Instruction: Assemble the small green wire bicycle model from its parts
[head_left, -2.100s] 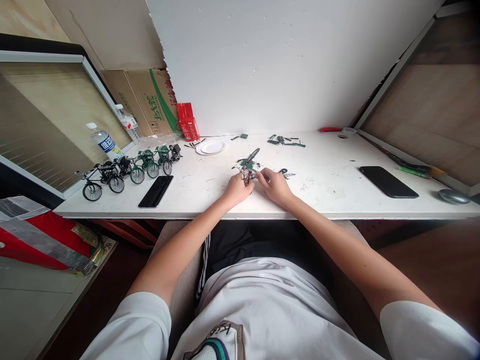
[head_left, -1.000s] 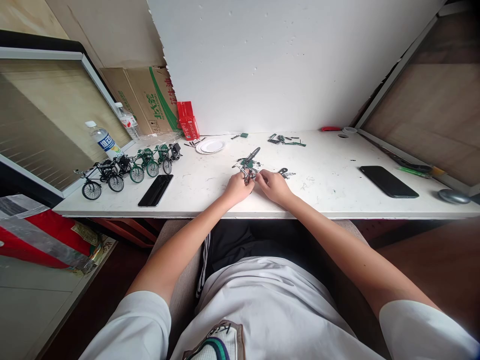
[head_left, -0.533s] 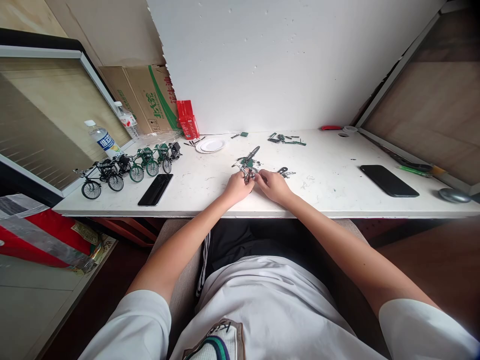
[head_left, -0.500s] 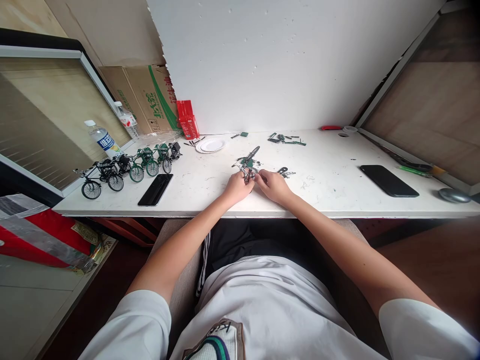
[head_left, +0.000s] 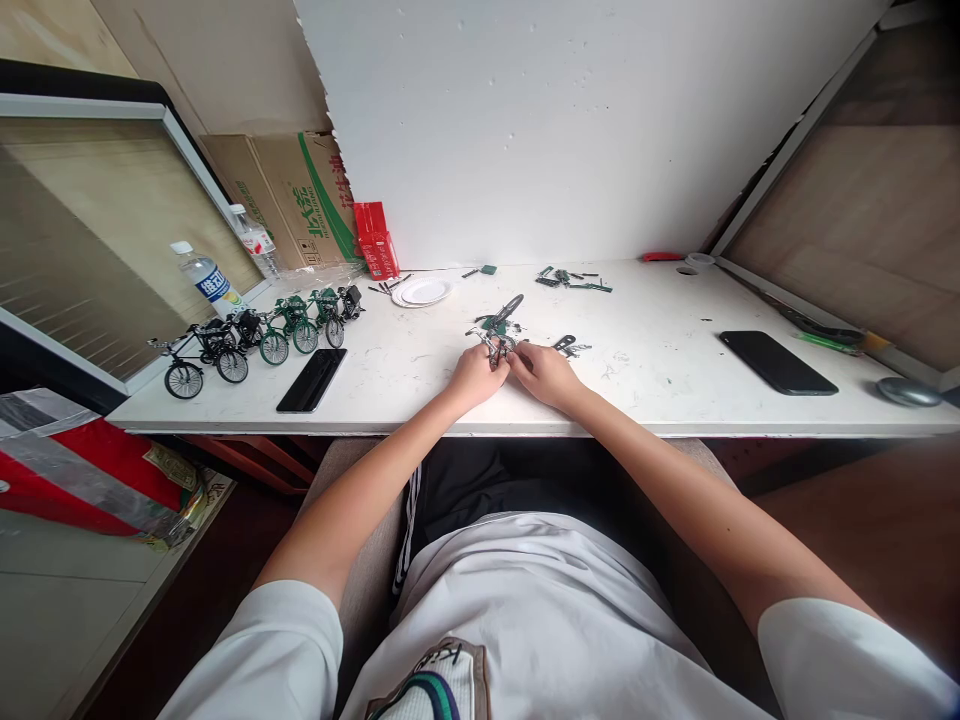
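Observation:
Near the table's front edge, my left hand (head_left: 480, 374) is closed around a small model bicycle (head_left: 507, 312), whose dark wheel sticks up away from me. My right hand (head_left: 547, 373) meets it from the other side, its thumb and fingers pinched at the same bicycle; the exact part between those fingertips is hidden. Just behind the bicycle lies a green piece (head_left: 491, 325). Small black and silver parts (head_left: 571, 346) lie right beyond my right hand.
Several finished-looking model bicycles (head_left: 217, 350) stand at the left, by a phone (head_left: 311, 381) and bottles (head_left: 210, 282). White paper plates (head_left: 422, 291), a red box (head_left: 376, 241) and loose green parts (head_left: 574, 279) lie at the back. Another black phone (head_left: 778, 362) rests at the right.
The model bicycle has tilted very slightly, its raised wheel shifting a little to the right. Both hands keep nearly the same place and grip.

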